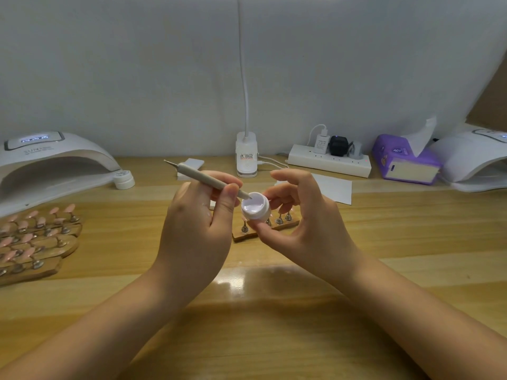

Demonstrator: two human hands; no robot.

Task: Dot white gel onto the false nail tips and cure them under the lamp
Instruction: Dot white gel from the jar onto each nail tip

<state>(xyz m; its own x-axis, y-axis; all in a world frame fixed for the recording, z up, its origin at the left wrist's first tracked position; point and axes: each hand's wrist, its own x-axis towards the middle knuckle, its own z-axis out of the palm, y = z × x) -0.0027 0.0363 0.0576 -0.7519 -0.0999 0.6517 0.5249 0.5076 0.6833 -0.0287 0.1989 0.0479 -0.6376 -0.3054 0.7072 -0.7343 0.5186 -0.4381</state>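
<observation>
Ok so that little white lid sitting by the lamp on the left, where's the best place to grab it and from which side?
Take the lid by its round side wall, thumb and finger on opposite sides, coming down from above and from its right. It lies flat and low on the table, and the curing lamp crowds its left side, while the right and front sides look open.

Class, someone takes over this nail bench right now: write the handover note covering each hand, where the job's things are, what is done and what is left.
Left hand grips the dotting pen, tip at the gel.
Right hand pinches the open gel pot above a wooden nail stand.
More stands with pink nail tips lie far left, beside the curing lamp.
Done: pot opened. No white dots visible.
Left: dot the tips, then cure.
</observation>
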